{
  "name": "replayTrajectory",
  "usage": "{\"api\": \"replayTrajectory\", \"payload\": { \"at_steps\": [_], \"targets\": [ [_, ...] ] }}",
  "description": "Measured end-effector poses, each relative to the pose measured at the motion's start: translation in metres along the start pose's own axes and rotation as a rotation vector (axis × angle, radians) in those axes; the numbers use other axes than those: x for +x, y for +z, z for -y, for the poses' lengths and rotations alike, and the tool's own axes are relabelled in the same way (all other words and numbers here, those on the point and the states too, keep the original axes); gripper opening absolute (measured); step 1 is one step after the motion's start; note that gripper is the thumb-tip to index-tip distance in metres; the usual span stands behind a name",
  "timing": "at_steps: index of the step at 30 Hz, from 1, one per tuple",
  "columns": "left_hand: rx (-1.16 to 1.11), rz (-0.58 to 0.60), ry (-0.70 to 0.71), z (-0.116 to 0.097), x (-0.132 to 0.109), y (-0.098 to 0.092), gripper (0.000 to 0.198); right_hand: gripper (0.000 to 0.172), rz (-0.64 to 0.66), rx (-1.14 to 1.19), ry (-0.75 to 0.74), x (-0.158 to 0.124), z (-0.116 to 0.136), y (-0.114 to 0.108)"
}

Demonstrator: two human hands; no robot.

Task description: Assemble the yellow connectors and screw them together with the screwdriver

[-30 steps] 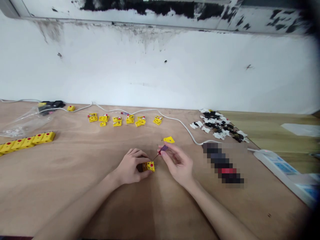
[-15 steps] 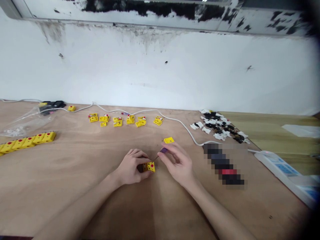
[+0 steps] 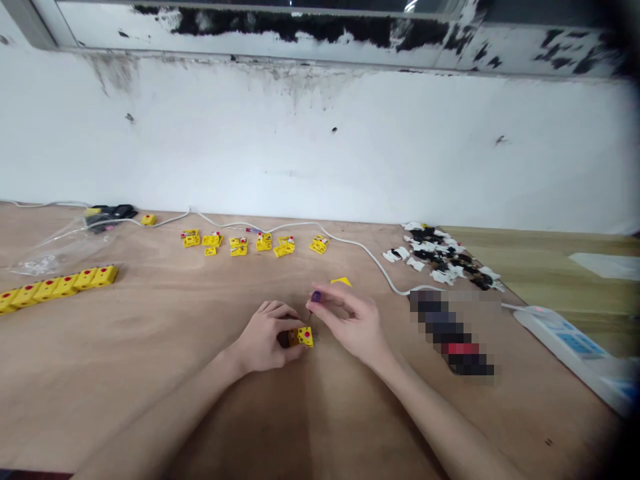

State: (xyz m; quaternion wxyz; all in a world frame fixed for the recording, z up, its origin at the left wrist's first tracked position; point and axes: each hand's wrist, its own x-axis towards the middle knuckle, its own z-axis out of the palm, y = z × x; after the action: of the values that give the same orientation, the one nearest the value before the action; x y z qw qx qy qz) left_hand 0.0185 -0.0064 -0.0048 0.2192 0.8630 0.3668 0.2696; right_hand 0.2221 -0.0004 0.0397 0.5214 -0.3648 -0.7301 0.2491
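Observation:
My left hand [image 3: 264, 337] grips a yellow block with red dots [image 3: 304, 337], which shows a dark brown side towards the palm. My right hand [image 3: 353, 325] pinches a small screwdriver with a purple handle [image 3: 316, 297] between thumb and fingers. Its thin shaft points down towards the top of the block, and I cannot tell whether the tip touches it. Just behind my right hand lies a flat yellow piece [image 3: 341, 282], partly hidden by the fingers.
A row of red-dotted yellow blocks [image 3: 60, 288] lies at the left. Small yellow parts [image 3: 250, 245] stand along the back, beside a white cable [image 3: 350, 243]. On the right are a black-and-white heap [image 3: 440, 261], a pixelated object [image 3: 453, 332] and a power strip [image 3: 565, 345].
My right hand has moved left, bringing the screwdriver closer over the block. The flat yellow piece is now partly covered by my fingers. The whole view has shifted slightly.

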Motion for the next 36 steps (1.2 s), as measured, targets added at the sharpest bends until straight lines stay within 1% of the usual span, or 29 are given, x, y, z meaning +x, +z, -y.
{"api": "replayTrajectory", "payload": {
  "at_steps": [1,3,5,7,9,11,13,15,17,19,21,23,25,26,29,30,33,34,36],
  "targets": [
    [0.000,0.003,-0.001,-0.0006,0.0002,-0.0005,0.033,0.026,-0.004,-0.033,-0.028,0.0006,-0.0002,0.0002],
    [0.000,0.013,-0.003,-0.0017,0.0003,-0.0015,0.030,0.029,0.044,-0.038,-0.039,0.0018,-0.0015,0.0007],
    [0.005,0.021,-0.006,-0.0021,0.0001,-0.0019,0.026,0.034,0.082,0.040,0.021,0.0023,-0.0039,0.0014],
    [0.009,0.027,-0.006,-0.0013,-0.0002,-0.0015,0.025,0.031,0.033,0.078,0.066,0.0026,-0.0065,0.0019],
    [0.007,0.026,0.001,0.0000,-0.0004,-0.0005,0.025,0.028,0.000,0.036,0.039,0.0029,-0.0078,0.0018],
    [0.002,0.024,0.006,0.0010,-0.0003,0.0005,0.026,0.031,0.056,0.034,0.021,0.0031,-0.0076,0.0012],
    [0.001,0.025,0.005,0.0012,-0.0002,0.0009,0.026,0.033,0.113,0.089,0.047,0.0034,-0.0066,0.0004],
    [0.006,0.030,-0.002,0.0007,-0.0001,0.0009,0.026,0.027,0.075,0.095,0.050,0.0037,-0.0055,-0.0004],
    [0.008,0.027,-0.010,-0.0001,0.0000,0.0007,0.029,0.020,0.031,0.030,0.002,0.0041,-0.0043,-0.0011],
    [0.004,0.022,-0.015,-0.0008,0.0002,0.0006,0.030,0.024,0.074,0.017,-0.017,0.0040,-0.0033,-0.0016],
    [0.000,0.017,-0.016,-0.0013,0.0005,0.0006,0.029,0.031,0.139,0.074,0.007,0.0033,-0.0031,-0.0019],
    [-0.004,0.017,-0.016,-0.0016,0.0007,0.0008,0.028,0.029,0.105,0.085,-0.006,0.0023,-0.0034,-0.0021],
    [-0.007,0.016,-0.018,-0.0019,0.0008,0.0009,0.030,0.024,0.038,0.012,-0.071,0.0016,-0.0033,-0.0026],
    [-0.009,0.017,-0.019,-0.0020,0.0008,0.0010,0.029,0.024,0.033,-0.028,-0.097,0.0013,-0.0030,-0.0030],
    [-0.013,0.018,-0.027,-0.0028,0.0006,0.0009,0.027,0.035,0.126,-0.025,-0.076,0.0002,-0.0015,-0.0044],
    [-0.013,0.020,-0.030,-0.0031,0.0006,0.0009,0.026,0.036,0.135,-0.005,-0.063,-0.0002,-0.0012,-0.0047],
    [-0.014,0.022,-0.045,-0.0037,0.0008,0.0014,0.027,0.025,0.056,-0.024,-0.095,-0.0014,-0.0013,-0.0050],
    [-0.015,0.021,-0.050,-0.0036,0.0009,0.0017,0.027,0.024,0.045,-0.048,-0.108,-0.0017,-0.0016,-0.0051],
    [-0.016,0.020,-0.052,-0.0029,0.0011,0.0026,0.028,0.032,0.096,-0.050,-0.089,-0.0024,-0.0024,-0.0051]
  ]
}}
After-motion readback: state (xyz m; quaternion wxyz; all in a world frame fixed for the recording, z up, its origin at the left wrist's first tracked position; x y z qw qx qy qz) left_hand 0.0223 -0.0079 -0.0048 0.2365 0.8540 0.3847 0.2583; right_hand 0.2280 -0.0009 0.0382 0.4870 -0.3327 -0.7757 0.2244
